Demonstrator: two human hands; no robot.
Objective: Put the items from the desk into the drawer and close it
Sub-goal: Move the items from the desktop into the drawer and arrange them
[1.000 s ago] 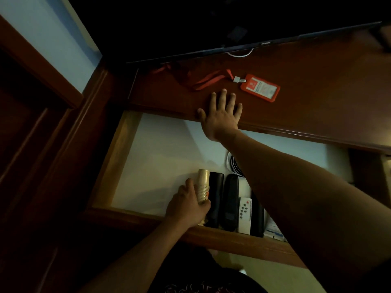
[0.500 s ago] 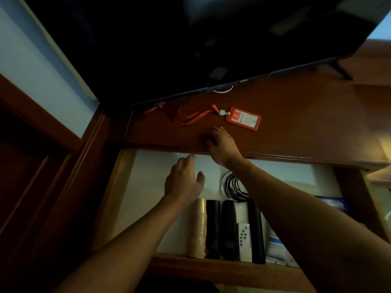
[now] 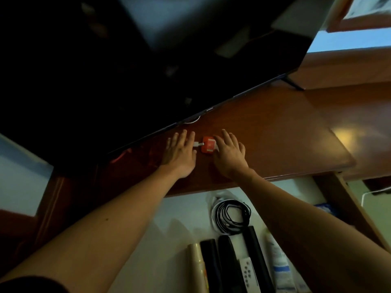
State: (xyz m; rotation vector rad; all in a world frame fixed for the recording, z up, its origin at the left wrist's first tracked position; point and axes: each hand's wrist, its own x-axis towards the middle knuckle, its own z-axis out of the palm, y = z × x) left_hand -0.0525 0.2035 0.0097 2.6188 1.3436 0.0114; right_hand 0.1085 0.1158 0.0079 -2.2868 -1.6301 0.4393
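An orange-red badge holder (image 3: 208, 145) with a white clip lies on the dark wooden desk (image 3: 275, 140), just in front of the TV's lower edge. Its red lanyard (image 3: 121, 157) trails off to the left under the screen. My left hand (image 3: 179, 154) lies flat on the desk, fingers spread, covering the strap beside the clip. My right hand (image 3: 229, 154) rests flat too, its fingers over the badge's right side. The open drawer (image 3: 169, 218) below holds a tan tube (image 3: 195, 265), black remotes (image 3: 229, 261), a white remote (image 3: 247, 271) and a coiled black cable (image 3: 230, 214).
A large black TV (image 3: 148, 70) overhangs the back of the desk, with its foot (image 3: 293, 83) at the right. White packets (image 3: 279, 267) lie at the drawer's right side. The drawer's right wooden wall (image 3: 349, 199) runs diagonally. A pale wall (image 3: 19, 166) is at the left.
My left hand left the tube in the drawer and came up onto the desk. My right hand slid forward from the desk's edge onto the badge. The view tilted upward.
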